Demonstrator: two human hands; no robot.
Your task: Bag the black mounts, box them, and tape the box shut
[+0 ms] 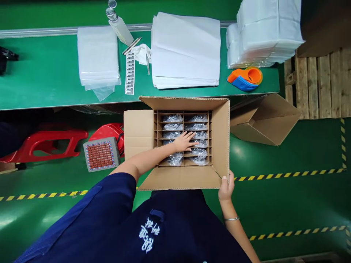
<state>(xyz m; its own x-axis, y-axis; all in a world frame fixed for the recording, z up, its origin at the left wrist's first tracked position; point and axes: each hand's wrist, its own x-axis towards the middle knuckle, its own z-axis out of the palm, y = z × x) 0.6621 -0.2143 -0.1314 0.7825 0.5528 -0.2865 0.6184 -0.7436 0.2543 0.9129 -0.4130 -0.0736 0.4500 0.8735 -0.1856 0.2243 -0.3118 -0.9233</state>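
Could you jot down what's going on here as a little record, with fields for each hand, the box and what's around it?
left hand: flat on the bagged items in the divider cells
right hand: gripping the near right corner of the box
cardboard box: flaps open, gridded inside, most cells filled
green bench: white sheets, stacked bags, label strip, tape dispenser
floor: second open carton, red stool

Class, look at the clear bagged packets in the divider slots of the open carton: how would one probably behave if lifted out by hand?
A bagged packet looks crinkly and glossy, so probably slippery and soft outside. It likely weighs little, being small enough for a narrow slot of the carton. The left hand rests flat across several, suggesting they are not very fragile.
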